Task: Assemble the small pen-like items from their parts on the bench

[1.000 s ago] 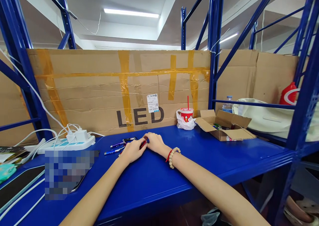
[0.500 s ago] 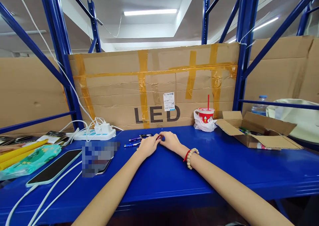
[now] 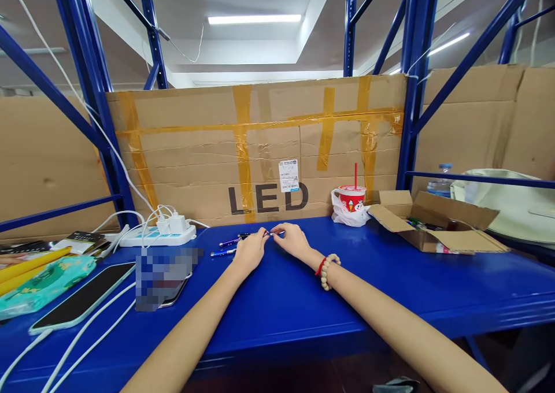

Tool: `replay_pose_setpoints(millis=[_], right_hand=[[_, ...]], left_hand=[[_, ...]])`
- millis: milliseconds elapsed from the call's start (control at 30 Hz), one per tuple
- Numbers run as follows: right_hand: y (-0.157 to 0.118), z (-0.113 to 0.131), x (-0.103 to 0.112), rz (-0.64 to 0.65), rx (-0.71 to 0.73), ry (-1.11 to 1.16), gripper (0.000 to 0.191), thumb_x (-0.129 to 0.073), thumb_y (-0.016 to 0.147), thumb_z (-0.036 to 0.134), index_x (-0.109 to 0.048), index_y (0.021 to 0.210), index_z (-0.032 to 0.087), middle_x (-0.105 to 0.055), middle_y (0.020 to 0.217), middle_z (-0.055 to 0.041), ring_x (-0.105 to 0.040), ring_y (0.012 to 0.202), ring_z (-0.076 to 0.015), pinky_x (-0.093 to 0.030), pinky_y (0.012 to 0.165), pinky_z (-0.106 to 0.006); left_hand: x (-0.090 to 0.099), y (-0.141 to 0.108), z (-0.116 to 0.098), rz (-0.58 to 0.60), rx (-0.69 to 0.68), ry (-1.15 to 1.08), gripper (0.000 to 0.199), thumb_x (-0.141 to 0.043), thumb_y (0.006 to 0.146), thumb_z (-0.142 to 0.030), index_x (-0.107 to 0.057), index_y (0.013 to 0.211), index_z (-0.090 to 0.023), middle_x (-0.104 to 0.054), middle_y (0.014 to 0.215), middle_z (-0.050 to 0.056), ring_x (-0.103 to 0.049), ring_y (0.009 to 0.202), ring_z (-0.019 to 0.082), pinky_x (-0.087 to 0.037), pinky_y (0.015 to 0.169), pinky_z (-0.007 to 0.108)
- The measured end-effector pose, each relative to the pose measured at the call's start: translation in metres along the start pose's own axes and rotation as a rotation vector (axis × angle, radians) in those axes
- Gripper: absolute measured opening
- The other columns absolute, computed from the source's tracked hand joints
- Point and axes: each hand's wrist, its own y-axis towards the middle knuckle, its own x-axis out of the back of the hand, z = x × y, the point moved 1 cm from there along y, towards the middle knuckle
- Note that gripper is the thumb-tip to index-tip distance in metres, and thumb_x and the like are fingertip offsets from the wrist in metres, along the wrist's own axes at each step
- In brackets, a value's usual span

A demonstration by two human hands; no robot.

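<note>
My left hand (image 3: 250, 251) and my right hand (image 3: 295, 241) meet over the blue tabletop, fingertips nearly touching. Both pinch a small slim pen (image 3: 269, 234); only a short shiny piece of it shows between the fingers, the rest is covered. Just left of my left hand lie several pens: a blue pen (image 3: 222, 253), a purple pen (image 3: 229, 243) and a dark pen (image 3: 243, 235), partly hidden by that hand. A bead bracelet and a red cord circle my right wrist.
An open cardboard box (image 3: 433, 237) with pens inside stands at right, beside a red cup (image 3: 352, 199) in a plastic bag. Leftward are a power strip (image 3: 158, 235), a phone (image 3: 84, 295), white cables and a green packet (image 3: 47, 286). Cardboard (image 3: 195, 167) backs the table.
The view has shifted slightly to the right. My fingertips have drawn slightly apart, and the piece of pen between them shows at a different angle.
</note>
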Motion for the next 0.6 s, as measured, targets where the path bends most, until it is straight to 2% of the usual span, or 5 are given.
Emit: replay_pose_setpoints(millis=[167, 300, 467, 600], right_hand=[[0.0032, -0.0039, -0.0049, -0.01, 0.01, 0.138, 0.02, -0.053, 0.071, 0.023, -0.067, 0.084, 0.02, -0.069, 0.083, 0.0, -0.062, 0.074, -0.0129, -0.047, 0.065, -0.02], [0.0036, -0.0033, -0.0045, -0.074, 0.047, 0.243, 0.018, -0.056, 0.068, 0.025, -0.068, 0.079, 0.021, -0.069, 0.078, 0.0003, -0.062, 0.068, -0.0136, -0.046, 0.061, -0.021], [0.0035, -0.0048, -0.0012, -0.184, 0.011, 0.224, 0.017, -0.055, 0.067, 0.027, -0.069, 0.077, 0.022, -0.069, 0.072, 0.0015, -0.059, 0.059, -0.0119, -0.043, 0.053, -0.021], [0.0013, -0.0027, 0.0044, -0.166, 0.094, 0.191, 0.016, -0.056, 0.068, 0.028, -0.068, 0.076, 0.023, -0.068, 0.075, 0.0015, -0.058, 0.059, -0.0109, -0.041, 0.052, -0.02]], left_hand=[[-0.0002, -0.0002, 0.0033, 0.005, -0.01, 0.004, 0.023, -0.023, 0.091, -0.031, -0.043, 0.099, -0.022, -0.061, 0.098, 0.005, -0.057, 0.094, 0.02, -0.042, 0.067, 0.027], [0.0002, -0.0003, 0.0029, 0.015, -0.005, 0.011, 0.023, -0.023, 0.091, -0.031, -0.043, 0.099, -0.022, -0.061, 0.099, 0.006, -0.057, 0.094, 0.021, -0.042, 0.067, 0.028], [-0.0002, 0.0, 0.003, 0.013, 0.001, 0.004, 0.023, -0.025, 0.091, -0.029, -0.044, 0.101, -0.022, -0.061, 0.099, 0.005, -0.056, 0.095, 0.021, -0.042, 0.067, 0.028], [-0.0004, -0.0006, 0.0041, 0.012, -0.031, -0.009, 0.024, -0.024, 0.091, -0.03, -0.045, 0.1, -0.022, -0.061, 0.099, 0.005, -0.056, 0.094, 0.02, -0.042, 0.065, 0.027]])
